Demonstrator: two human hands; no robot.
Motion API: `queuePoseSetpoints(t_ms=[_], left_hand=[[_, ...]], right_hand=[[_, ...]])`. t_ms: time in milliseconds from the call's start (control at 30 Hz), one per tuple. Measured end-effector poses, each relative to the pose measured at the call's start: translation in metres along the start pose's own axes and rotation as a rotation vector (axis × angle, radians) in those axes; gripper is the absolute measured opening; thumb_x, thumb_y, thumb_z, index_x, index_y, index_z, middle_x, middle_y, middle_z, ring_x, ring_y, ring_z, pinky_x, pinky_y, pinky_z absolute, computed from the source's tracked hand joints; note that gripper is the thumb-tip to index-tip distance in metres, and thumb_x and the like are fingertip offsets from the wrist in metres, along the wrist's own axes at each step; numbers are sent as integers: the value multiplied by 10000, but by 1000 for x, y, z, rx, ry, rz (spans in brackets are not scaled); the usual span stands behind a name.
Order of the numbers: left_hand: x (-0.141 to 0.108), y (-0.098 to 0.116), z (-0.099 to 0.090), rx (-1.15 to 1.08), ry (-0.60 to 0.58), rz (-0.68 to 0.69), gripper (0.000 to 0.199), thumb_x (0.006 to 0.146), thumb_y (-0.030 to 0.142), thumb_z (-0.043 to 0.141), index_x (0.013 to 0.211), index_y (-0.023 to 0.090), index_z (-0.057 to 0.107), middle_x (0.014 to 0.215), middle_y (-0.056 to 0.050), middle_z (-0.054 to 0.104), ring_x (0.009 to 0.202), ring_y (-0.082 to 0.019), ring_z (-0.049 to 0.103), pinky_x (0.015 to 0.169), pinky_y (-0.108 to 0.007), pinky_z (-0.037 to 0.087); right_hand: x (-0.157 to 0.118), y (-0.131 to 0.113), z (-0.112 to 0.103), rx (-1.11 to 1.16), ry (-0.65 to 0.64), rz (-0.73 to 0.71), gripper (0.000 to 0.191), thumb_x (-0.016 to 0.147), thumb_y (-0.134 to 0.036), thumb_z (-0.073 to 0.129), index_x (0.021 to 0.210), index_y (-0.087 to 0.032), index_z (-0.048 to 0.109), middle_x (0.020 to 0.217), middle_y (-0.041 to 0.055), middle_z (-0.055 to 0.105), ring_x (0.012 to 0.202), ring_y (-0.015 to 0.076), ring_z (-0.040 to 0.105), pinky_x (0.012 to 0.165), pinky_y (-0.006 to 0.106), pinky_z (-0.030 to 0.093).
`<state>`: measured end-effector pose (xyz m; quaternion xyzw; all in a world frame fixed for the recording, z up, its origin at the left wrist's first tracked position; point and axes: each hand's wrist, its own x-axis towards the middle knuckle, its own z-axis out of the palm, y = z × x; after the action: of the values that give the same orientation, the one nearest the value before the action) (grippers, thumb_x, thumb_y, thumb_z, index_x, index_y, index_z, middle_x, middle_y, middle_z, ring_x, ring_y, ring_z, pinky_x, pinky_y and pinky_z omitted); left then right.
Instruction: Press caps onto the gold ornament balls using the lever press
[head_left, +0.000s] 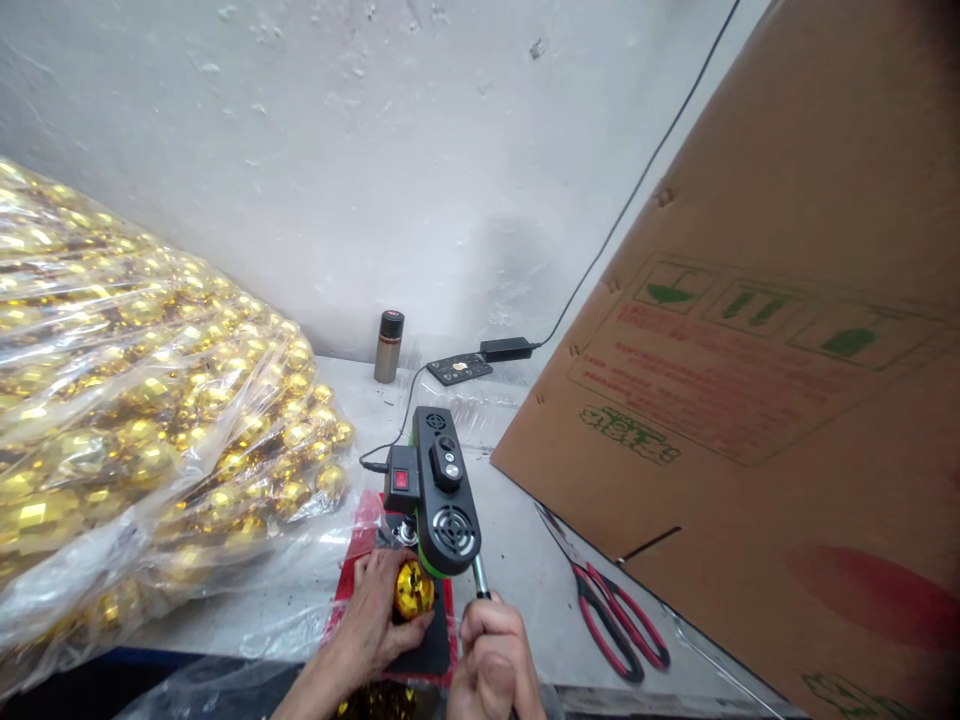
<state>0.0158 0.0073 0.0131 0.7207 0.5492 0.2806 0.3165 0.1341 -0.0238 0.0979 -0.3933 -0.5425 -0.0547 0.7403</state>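
A shiny gold ball (413, 590) with mirror-like facets sits in the grip of my left hand (375, 610), thumb in front and fingers behind. It is just below the front end of a black and green machine (448, 490) with round vents and a red switch. My right hand (495, 655) is closed around the lever (481, 578) on the machine's right side. Under the machine lies a black base plate (424, 650) over red sheeting (345, 585). The ball's underside is hidden.
A clear plastic bag (217, 440) full of gold balls fills the left. Red-handled scissors (615, 615) lie right of the machine, beside a large cardboard box (720, 400). Behind stand a small bottle (388, 350) and a black power adapter (506, 348) with its cord.
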Motion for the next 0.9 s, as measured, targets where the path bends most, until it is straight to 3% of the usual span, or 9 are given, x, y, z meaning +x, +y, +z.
queuePoseSetpoints(t_ms=[233, 400, 600, 900], left_hand=[[-3, -1, 2, -12, 41, 16, 467, 780, 255, 736, 1241, 210, 669, 1179, -122, 735, 1104, -353, 632, 996, -502, 501], [-3, -2, 6, -23, 50, 25, 505, 765, 214, 735, 1264, 215, 661, 1207, -121, 728, 1124, -349, 620, 1021, -509, 482], [-1, -1, 5, -32, 36, -6, 495, 760, 228, 748, 1249, 211, 671, 1212, -127, 730, 1146, -370, 619, 1032, -531, 477], [1, 0, 5, -36, 35, 1, 503, 765, 217, 758, 1261, 206, 675, 1223, -132, 736, 1154, -371, 640, 1028, -520, 492]], right_hand=[[1, 2, -3, -22, -27, -27, 457, 1138, -261, 402, 686, -226, 464, 660, -73, 506, 561, 76, 480, 835, 245, 539], [-2, 4, -3, -29, -22, -4, 454, 1126, -252, 411, 678, -229, 481, 635, -72, 524, 540, 86, 482, 853, 283, 546], [-5, 8, -3, -21, -8, -26, 440, 1109, -241, 426, 674, -239, 488, 600, -67, 520, 505, 97, 454, 770, 302, 537], [-5, 10, -7, -15, -30, -35, 439, 1107, -226, 425, 669, -240, 452, 612, -71, 517, 524, 91, 459, 836, 280, 529]])
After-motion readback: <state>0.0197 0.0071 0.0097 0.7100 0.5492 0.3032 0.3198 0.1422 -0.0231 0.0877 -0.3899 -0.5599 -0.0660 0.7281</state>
